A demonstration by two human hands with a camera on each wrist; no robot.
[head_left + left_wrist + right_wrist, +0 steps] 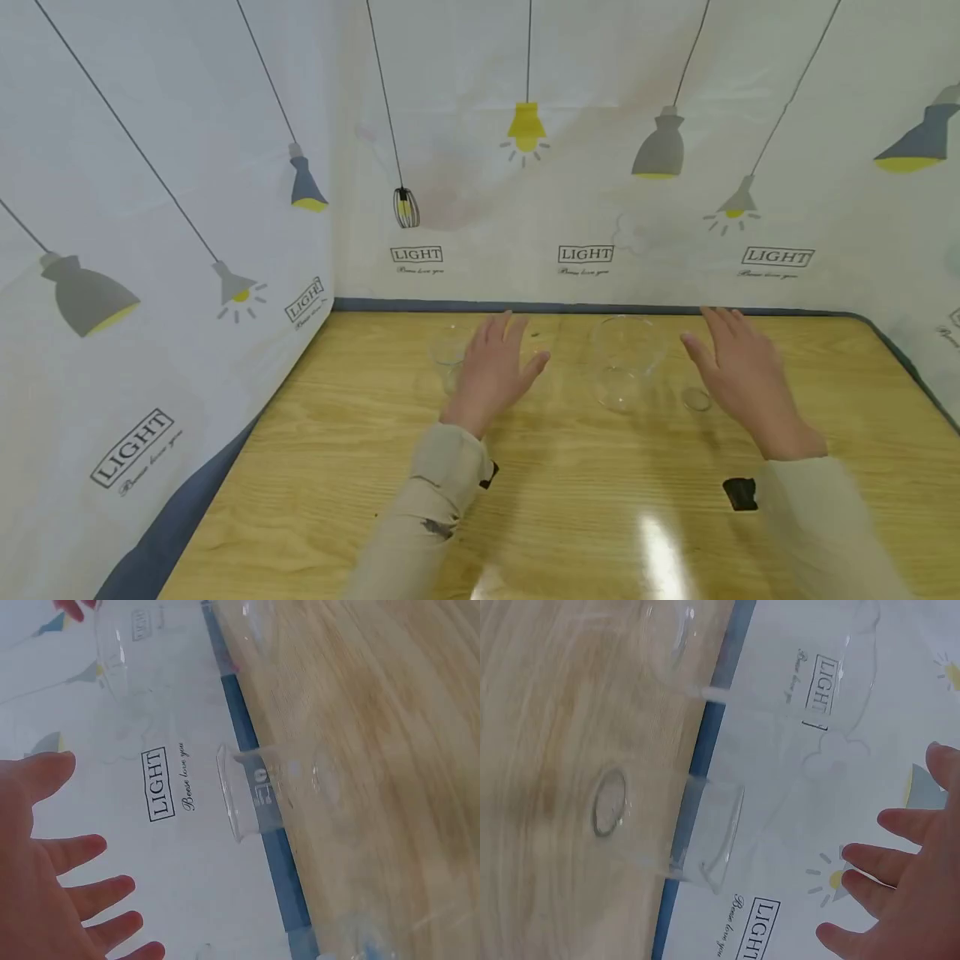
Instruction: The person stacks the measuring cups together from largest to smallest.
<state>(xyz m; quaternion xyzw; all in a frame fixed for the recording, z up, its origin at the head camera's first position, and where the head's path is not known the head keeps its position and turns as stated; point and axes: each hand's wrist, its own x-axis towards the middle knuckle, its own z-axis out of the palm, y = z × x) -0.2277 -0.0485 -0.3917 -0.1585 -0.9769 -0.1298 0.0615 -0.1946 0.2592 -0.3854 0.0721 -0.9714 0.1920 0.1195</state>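
Observation:
My left hand is held over the wooden table, fingers straight and thumb spread, holding nothing. In the left wrist view a small clear beaker with white markings stands beyond that hand's fingers, apart from them. Just left of this hand is another clear glass vessel, partly hidden by it. Between the hands stands a large clear glass beaker. My right hand hovers with fingers extended and nothing in its grasp. A clear spouted beaker stands close to it, its round base showing through the glass.
Behind the glassware, the table meets a white backdrop printed with lamps and LIGHT labels. A blue band runs along the table's back edge. Black patches show beside the sleeves.

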